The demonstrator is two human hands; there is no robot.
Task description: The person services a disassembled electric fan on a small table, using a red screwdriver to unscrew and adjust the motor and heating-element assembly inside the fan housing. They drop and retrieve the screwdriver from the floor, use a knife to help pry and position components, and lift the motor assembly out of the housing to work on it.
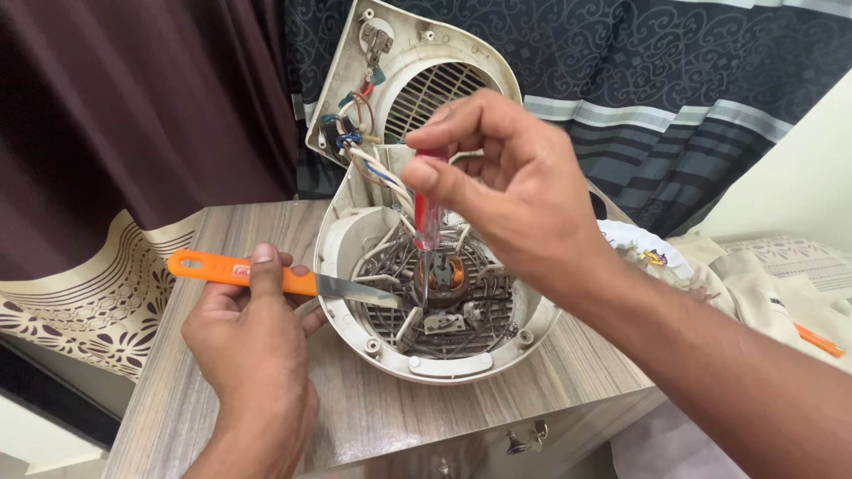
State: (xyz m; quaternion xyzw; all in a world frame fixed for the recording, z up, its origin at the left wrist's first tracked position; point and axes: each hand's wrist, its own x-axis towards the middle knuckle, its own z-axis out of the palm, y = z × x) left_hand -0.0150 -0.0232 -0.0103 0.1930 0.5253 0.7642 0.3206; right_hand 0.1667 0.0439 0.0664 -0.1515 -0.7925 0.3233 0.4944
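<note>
On the tabletop (373,417), inside the opened heater housing (355,266), a red screwdriver (426,217) is being pinched by the right hand (506,186) — an orange-handled knife (266,277) is being clasped by the left hand (253,341), blade reaching the coils.

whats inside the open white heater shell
Inside the white shell: coiled heating wires on a dark grille and an orange-cored motor hub. The screwdriver and knife blade cover parts; below the grille is hidden.

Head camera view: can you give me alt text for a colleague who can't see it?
The right hand holds a red-handled screwdriver upright over the motor in an opened white fan heater shell, while the left hand holds an orange-handled knife with its blade reaching in. The shell sits on a wooden tabletop.
</note>
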